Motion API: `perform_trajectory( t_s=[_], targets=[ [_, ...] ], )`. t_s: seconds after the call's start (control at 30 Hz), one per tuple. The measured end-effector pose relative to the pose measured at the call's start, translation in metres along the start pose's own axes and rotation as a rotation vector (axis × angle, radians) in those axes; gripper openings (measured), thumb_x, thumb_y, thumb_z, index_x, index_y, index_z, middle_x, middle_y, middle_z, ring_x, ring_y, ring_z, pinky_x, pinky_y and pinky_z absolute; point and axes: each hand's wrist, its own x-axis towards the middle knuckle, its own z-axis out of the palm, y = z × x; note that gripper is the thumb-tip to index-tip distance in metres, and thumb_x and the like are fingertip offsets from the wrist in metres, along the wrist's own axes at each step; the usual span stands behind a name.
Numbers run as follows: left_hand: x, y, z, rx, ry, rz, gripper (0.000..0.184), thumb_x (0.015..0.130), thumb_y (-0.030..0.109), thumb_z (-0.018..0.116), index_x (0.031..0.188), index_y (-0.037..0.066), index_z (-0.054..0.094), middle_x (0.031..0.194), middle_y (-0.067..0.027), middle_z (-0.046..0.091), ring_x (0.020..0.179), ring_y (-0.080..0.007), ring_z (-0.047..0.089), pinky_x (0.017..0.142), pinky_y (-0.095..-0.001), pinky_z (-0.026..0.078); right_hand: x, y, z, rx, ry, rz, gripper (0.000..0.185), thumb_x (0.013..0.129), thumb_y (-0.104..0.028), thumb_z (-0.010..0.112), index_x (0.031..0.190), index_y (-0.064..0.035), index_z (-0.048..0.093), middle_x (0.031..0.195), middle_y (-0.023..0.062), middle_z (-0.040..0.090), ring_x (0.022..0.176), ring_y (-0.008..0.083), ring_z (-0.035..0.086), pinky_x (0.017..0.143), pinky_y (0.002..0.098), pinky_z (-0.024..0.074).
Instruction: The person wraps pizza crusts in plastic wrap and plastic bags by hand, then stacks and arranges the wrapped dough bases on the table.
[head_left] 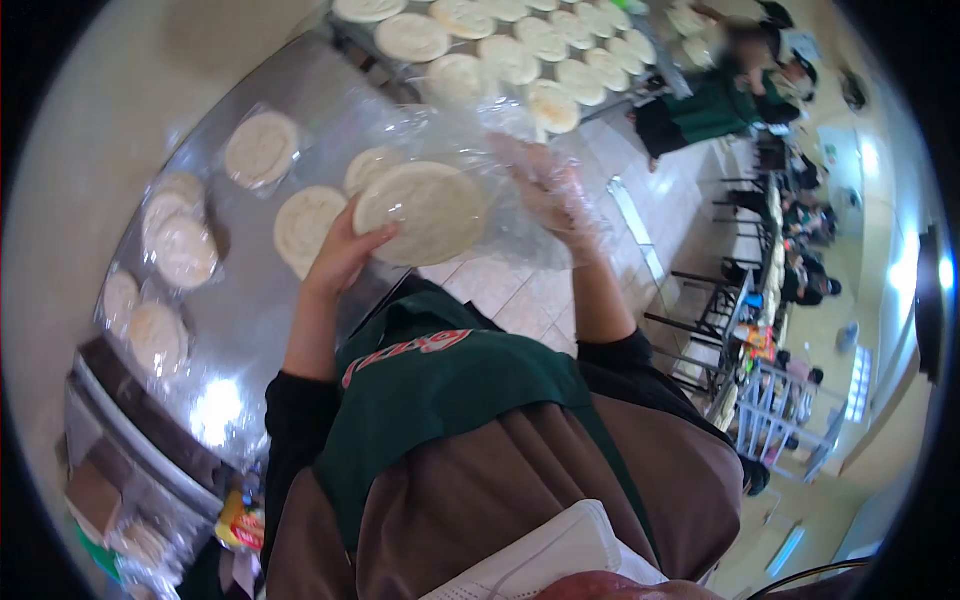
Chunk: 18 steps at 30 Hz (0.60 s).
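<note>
Your left hand (345, 250) grips a round, pale, flat bread (428, 212) at its edge. The bread is between your hands; beyond it, your right hand (555, 195) shows through clear, crinkled plastic (512, 242), its hold I cannot tell.

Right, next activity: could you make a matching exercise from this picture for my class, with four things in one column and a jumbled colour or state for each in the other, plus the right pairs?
Things
1. The wearer's left hand
2. The wearer's right hand
3. The apron
4. The table

Colours and states
A. Dark green, with lettering
B. Shiny silver-grey metal, with several breads lying on it
C. Bare, gripping a round flatbread at its edge
D. Covered in clear plastic

Right pairs
1-C, 2-D, 3-A, 4-B
</note>
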Motion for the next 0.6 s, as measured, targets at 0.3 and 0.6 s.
perform_trajectory(
  t_s=[0.3, 0.6],
  targets=[
    [-0.034, -0.005, -0.065, -0.341, 0.237, 0.041, 0.037, 0.086, 0.005, 0.06, 0.122, 0.001, 0.05, 0.117, -0.0106, 0.059, 0.103, -0.0202, 0.06, 0.089, -0.0344, 0.05, 0.012, 0.022, -0.001, -0.059, 0.134, 0.123, 0.027, 0.091, -0.015, 0.052, 0.116, -0.0086, 0.061, 0.115, 0.0141, 0.062, 0.11, 0.0249, 0.058, 0.092, 0.0328, 0.0433],
    [-0.004, -0.007, -0.131, 0.8, 0.71, 0.425, 0.048, 0.078, 0.02, 0.072, 0.119, 0.003, 0.053, 0.118, -0.0159, 0.057, 0.105, -0.0294, 0.056, 0.087, -0.0369, 0.046, 0.028, 0.034, -0.016, -0.083, 0.275, 0.078, 0.027, 0.089, -0.007, 0.054, 0.115, -0.0023, 0.06, 0.107, 0.0148, 0.065, 0.103, 0.0185, 0.061, 0.089, 0.0273, 0.0431]
  ],
)
